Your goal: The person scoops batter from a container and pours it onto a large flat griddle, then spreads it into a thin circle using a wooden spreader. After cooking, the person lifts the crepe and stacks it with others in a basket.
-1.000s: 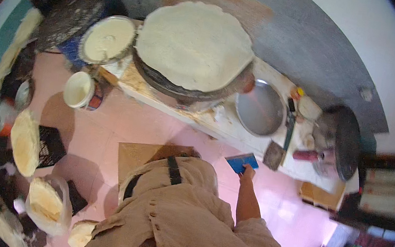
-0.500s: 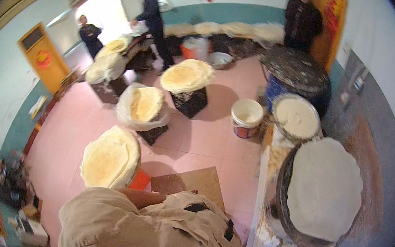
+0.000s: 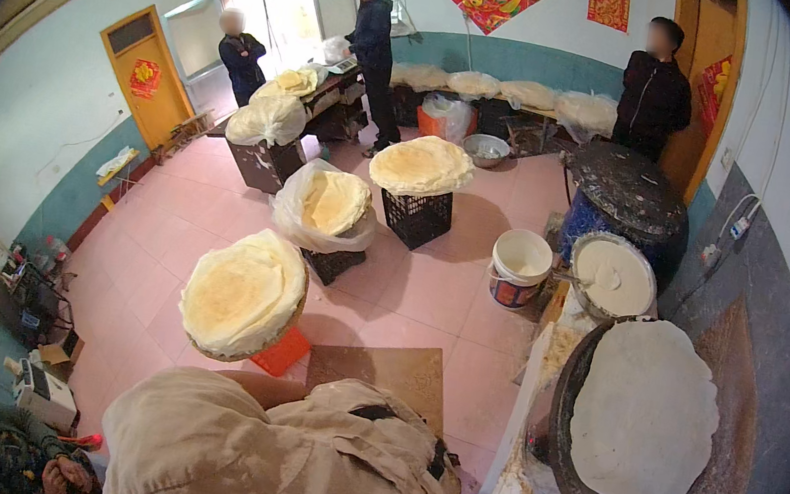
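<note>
Neither of my hands shows its fingers. Tan cloth (image 3: 274, 463) of my clothing fills the lower middle, with a strip of bare skin (image 3: 264, 388) between its folds; whose limb part it is, I cannot tell. To my right, a large pale round sheet of flatbread (image 3: 644, 414) lies on a dark round griddle (image 3: 566, 413), its outline uneven. A metal basin of pale batter (image 3: 618, 276) stands just beyond it. Ahead on the left, a stack of thin flatbreads (image 3: 242, 291) rests on a round tray above a red crate (image 3: 282, 351).
More flatbreads lie on a black crate (image 3: 416, 218) and in a plastic bag (image 3: 320, 208). A white bucket (image 3: 522, 257) and a blue drum (image 3: 596, 220) stand ahead right. Three people stand at the back; another person's hands (image 3: 67, 476) show at the lower left.
The view has shifted left, so the room sits farther right in the picture. Another person's hands have come into sight at the lower left. The flatbread remains on the griddle.
</note>
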{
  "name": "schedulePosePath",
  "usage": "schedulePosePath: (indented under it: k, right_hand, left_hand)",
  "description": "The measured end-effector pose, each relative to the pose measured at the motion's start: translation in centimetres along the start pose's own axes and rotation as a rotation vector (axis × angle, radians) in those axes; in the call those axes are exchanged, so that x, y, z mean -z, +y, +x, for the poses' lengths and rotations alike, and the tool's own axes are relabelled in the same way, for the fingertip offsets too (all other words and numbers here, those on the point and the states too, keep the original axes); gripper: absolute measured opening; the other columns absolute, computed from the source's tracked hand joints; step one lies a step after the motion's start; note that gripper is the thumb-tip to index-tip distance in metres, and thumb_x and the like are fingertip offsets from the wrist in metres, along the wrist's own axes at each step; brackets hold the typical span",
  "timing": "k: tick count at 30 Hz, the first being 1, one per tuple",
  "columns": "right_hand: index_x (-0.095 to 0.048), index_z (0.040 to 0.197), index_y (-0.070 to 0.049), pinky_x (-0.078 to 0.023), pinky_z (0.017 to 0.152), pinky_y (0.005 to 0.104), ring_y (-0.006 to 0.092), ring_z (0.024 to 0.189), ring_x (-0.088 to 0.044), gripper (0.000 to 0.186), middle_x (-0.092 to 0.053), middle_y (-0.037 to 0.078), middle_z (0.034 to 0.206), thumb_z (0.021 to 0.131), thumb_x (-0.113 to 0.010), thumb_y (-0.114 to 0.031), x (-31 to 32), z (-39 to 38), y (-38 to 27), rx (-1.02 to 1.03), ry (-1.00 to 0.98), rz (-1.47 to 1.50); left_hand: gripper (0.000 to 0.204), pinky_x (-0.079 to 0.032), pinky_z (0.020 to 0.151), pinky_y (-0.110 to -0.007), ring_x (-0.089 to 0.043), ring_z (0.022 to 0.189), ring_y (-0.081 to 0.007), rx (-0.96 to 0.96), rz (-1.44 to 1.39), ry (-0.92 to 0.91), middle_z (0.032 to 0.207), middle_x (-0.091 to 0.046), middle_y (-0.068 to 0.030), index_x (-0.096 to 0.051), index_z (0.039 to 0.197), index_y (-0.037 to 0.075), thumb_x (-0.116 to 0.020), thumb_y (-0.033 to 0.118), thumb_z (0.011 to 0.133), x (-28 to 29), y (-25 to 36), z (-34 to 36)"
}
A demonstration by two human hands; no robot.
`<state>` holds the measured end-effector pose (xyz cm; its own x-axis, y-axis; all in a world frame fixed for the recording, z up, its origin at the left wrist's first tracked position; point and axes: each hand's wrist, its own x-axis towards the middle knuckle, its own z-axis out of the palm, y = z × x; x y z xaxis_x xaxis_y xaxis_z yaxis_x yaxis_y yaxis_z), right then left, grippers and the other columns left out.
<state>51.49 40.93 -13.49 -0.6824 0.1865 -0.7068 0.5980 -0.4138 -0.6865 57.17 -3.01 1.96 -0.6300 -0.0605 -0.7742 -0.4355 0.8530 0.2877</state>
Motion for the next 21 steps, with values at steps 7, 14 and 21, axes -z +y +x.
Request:
schedulePosePath:
  k: [7, 14, 21]
  right_hand:
    - [-0.056, 0.095, -0.004, -0.05, 0.06, 0.0382, 0.0256, 0.072, -0.058, 0.024, -0.058, 0.011, 0.085, 0.074, -0.064, -0.012, -1.8, -1.2, 0.5, -0.004, -0.052, -0.073]
    - [-0.056, 0.097, -0.005, -0.05, 0.058, 0.0371, 0.0252, 0.071, -0.058, 0.025, -0.059, 0.01, 0.085, 0.075, -0.064, -0.013, -4.9, -2.0, 0.7, 0.023, -0.089, -0.136]
    - [-0.056, 0.099, -0.005, -0.05, 0.057, 0.036, 0.0247, 0.07, -0.059, 0.027, -0.059, 0.01, 0.085, 0.076, -0.064, -0.014, -8.4, -2.5, 1.1, 0.059, -0.089, -0.209]
  left_hand:
    - [0.037, -0.047, 0.082, -0.046, -0.057, 0.099, -0.0362, 0.046, -0.017, 0.023, 0.108, -0.058, -0.0216, -0.054, 0.116, 0.005, -0.055, 0.023, 0.084, 0.6, -2.9, -1.6]
    - [0.038, -0.046, 0.084, -0.047, -0.056, 0.101, -0.0372, 0.013, -0.05, 0.02, 0.11, -0.057, -0.0224, -0.054, 0.116, 0.005, -0.056, 0.023, 0.083, 1.5, -5.0, 0.4]
    - [0.038, -0.045, 0.086, -0.048, -0.056, 0.103, -0.0381, -0.014, -0.107, 0.027, 0.112, -0.056, -0.0232, -0.054, 0.116, 0.005, -0.056, 0.023, 0.082, 2.6, -9.6, 2.5]
